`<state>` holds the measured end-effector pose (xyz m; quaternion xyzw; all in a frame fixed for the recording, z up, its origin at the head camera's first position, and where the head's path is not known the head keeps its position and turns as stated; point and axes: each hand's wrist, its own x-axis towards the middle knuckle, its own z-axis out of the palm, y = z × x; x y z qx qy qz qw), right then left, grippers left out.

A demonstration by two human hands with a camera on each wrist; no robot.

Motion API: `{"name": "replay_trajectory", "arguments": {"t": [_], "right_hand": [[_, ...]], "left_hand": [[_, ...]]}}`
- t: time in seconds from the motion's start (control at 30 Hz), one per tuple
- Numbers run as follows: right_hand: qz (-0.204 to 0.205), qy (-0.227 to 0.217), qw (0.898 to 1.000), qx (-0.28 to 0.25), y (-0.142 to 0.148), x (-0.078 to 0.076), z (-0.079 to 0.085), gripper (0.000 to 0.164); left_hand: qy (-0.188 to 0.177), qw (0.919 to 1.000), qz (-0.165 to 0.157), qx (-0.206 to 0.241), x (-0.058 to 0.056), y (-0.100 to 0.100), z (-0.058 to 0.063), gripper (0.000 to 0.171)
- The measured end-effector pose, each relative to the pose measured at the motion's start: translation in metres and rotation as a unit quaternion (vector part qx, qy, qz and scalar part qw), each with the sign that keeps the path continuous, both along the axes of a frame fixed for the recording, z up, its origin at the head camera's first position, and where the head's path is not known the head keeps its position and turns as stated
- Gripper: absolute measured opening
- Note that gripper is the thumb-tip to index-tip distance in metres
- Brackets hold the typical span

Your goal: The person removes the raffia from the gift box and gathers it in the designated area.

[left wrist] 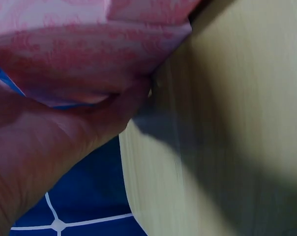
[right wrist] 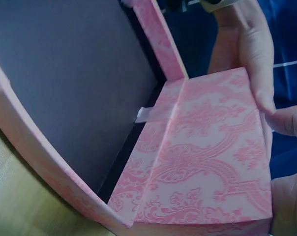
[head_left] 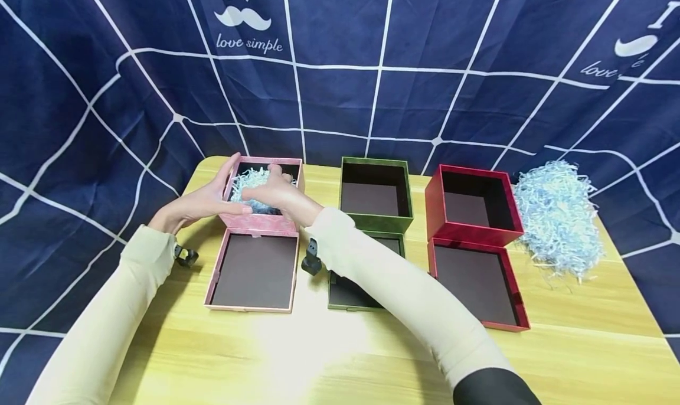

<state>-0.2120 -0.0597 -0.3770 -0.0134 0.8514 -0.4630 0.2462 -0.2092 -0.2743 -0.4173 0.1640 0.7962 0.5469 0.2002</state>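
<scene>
At the left of the table stands an open pink patterned box (head_left: 258, 222) with light blue shredded paper (head_left: 241, 185) inside. My left hand (head_left: 204, 201) rests along its left side with fingers extended, its thumb reaching over the front rim. In the left wrist view, the hand lies against the pink wall (left wrist: 84, 61) close to the table. My right hand (head_left: 287, 197) reaches over the box from the right, spread across the shredded paper; some of its fingertips are hidden inside. A pink lid (head_left: 255, 272) lies hollow side up against the box's front wall (right wrist: 207, 152).
A green box (head_left: 375, 222) and a red box (head_left: 478, 232) stand to the right, with a green lid (head_left: 353, 293) and a red lid (head_left: 475, 281) in front. My right forearm crosses over the green lid. A blue shredded-paper pile (head_left: 558, 216) sits far right. A dark curtain (head_left: 340, 110) hangs behind.
</scene>
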Motion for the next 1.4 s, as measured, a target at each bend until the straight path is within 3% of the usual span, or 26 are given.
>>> {"name": "replay_trajectory", "arguments": {"t": [0.27, 0.4, 0.5, 0.67, 0.8, 0.93, 1.07, 1.23, 1.4], "right_hand": [[0.014, -0.007, 1.0, 0.013, -0.009, -0.009, -0.01, 0.105], [0.015, -0.009, 0.999, 0.034, -0.017, -0.017, -0.022, 0.105], [0.038, -0.012, 0.998, 0.048, -0.023, -0.026, -0.032, 0.108], [0.089, -0.022, 0.995, -0.03, -0.022, -0.029, -0.034, 0.102], [0.136, -0.028, 0.984, -0.114, -0.02, -0.03, -0.037, 0.086], [0.156, -0.031, 0.979, -0.127, -0.023, -0.037, -0.047, 0.074], [0.162, -0.015, 0.981, -0.106, -0.029, -0.045, -0.057, 0.059], [0.169, 0.016, 0.979, -0.108, -0.023, -0.037, -0.048, 0.048], [0.132, 0.02, 0.986, -0.097, -0.018, -0.03, -0.039, 0.06]], "left_hand": [[0.02, 0.9993, -0.024, -0.021, -0.003, -0.002, 0.002, 0.131], [0.016, 0.9994, -0.025, -0.019, -0.003, -0.003, 0.001, 0.131], [0.012, 0.9995, -0.027, -0.007, -0.004, -0.004, 0.0, 0.132], [0.011, 0.9996, -0.025, -0.011, -0.003, -0.004, 0.0, 0.133], [0.006, 0.9995, -0.022, -0.02, -0.003, -0.002, 0.001, 0.134], [0.009, 0.9995, -0.024, -0.02, -0.004, -0.004, -0.001, 0.135], [0.013, 0.9993, -0.026, -0.022, -0.004, -0.005, -0.002, 0.135], [0.008, 0.9995, -0.023, -0.018, -0.005, -0.005, -0.003, 0.136], [-0.007, 0.9998, -0.019, -0.005, -0.005, -0.003, -0.002, 0.133]]}}
